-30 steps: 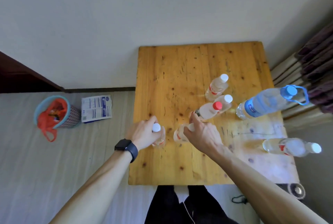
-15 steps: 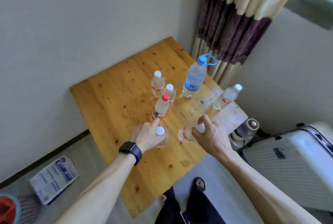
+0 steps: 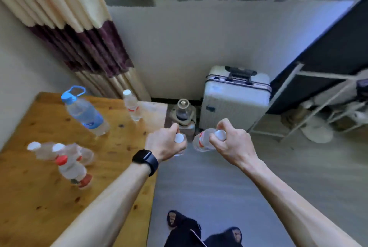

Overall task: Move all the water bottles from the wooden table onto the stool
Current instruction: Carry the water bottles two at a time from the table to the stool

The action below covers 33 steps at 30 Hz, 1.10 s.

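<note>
Bottle [image 3: 201,143] label red-banded, writing unreadable

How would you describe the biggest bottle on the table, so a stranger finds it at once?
Look at the wooden table, at its far side near the curtain. The large bottle there has a blue cap with a loop handle; the others are smaller, with white or red caps.

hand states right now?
Left hand: closed on a white-capped bottle.
Right hand: closed on another white-capped bottle.
</note>
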Tool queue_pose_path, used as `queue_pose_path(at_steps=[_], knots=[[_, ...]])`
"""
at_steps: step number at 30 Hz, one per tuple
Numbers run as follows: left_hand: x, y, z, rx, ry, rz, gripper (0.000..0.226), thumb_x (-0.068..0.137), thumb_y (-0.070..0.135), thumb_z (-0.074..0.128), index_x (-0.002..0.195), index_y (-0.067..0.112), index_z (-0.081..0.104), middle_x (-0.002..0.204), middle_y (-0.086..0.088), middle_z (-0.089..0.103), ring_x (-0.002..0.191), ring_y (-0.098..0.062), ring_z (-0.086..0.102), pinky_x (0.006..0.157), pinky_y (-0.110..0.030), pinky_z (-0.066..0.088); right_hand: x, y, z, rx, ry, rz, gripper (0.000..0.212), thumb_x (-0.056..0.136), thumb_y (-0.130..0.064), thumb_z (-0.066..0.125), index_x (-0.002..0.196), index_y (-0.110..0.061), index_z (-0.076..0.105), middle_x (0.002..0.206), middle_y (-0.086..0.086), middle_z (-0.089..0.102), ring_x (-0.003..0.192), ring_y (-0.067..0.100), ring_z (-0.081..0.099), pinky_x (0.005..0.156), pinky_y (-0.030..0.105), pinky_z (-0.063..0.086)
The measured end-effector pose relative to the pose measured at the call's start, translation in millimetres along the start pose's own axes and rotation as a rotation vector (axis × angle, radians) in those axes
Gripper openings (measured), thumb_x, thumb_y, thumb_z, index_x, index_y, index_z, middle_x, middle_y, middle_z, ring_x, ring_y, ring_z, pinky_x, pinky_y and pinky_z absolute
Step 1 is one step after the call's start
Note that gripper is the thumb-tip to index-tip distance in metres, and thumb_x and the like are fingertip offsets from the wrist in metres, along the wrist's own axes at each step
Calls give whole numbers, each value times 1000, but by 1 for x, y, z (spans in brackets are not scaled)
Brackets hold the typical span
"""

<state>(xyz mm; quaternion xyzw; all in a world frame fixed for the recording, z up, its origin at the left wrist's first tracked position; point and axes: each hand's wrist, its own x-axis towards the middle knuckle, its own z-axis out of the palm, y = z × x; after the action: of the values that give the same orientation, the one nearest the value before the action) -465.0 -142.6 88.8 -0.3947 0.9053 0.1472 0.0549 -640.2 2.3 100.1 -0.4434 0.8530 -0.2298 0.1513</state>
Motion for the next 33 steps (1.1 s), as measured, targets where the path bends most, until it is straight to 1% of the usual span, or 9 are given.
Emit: queue_pose_path(at_steps=[4,10,13,19,22,25,27,29,33], knots=[[30,128,11,4,-69,195,37,81,57,55,93,25,43,88,-1,67,82,-33,62,71,-37,51,-43,101,-68,77,161,254,27,81,-47,58,86,-26,42,61,-2,60,65,30,58,64,36,49],[45,328,37,37,-151,477,39,80,61,54,93,25,44,82,0,64,76,-30,60,65,-34,45,-127,239,-165,117,380,578,30,76,-47,62,84,-25,43,63,-1,60,67,31,58,61,38,51],[43,429,45,41,-150,615,41,80,61,54,93,23,46,83,-1,64,77,-31,61,67,-34,48,-168,300,-208,113,496,708,32,73,-49,63,83,-26,43,64,-1,62,70,33,59,61,38,51],[31,604,60,25,-174,915,42,78,63,56,91,25,46,82,-2,66,78,-31,62,66,-35,50,-244,394,-280,99,685,963,31,73,-42,70,85,-22,50,76,0,69,81,36,62,68,36,47],[29,690,68,21,-186,1037,42,76,62,58,88,25,45,82,-2,64,77,-32,60,65,-34,48,-279,437,-310,105,792,1070,29,75,-41,70,87,-23,51,79,-3,67,82,34,62,66,32,37],[27,770,82,11,-208,1149,39,75,59,59,83,25,42,78,-2,62,72,-30,58,59,-33,42,-305,477,-340,80,891,1176,28,75,-41,70,89,-23,53,74,-6,62,80,32,61,64,30,32],[27,820,95,13,-233,1218,38,74,59,57,80,26,38,75,-2,59,71,-30,57,57,-32,39,-316,504,-360,41,930,1225,28,75,-41,70,89,-23,53,76,-3,66,80,31,60,64,31,33],[28,867,107,28,-258,1279,37,75,59,57,81,27,39,75,0,58,71,-30,57,58,-32,39,-323,533,-380,25,954,1279,28,74,-41,70,89,-23,53,78,-3,67,79,31,59,64,31,34],[33,957,130,40,-315,1381,35,76,57,59,84,27,43,75,3,59,71,-25,58,57,-31,39,-341,586,-415,53,982,1416,27,75,-42,67,87,-24,51,70,-10,61,71,25,51,60,32,33]])
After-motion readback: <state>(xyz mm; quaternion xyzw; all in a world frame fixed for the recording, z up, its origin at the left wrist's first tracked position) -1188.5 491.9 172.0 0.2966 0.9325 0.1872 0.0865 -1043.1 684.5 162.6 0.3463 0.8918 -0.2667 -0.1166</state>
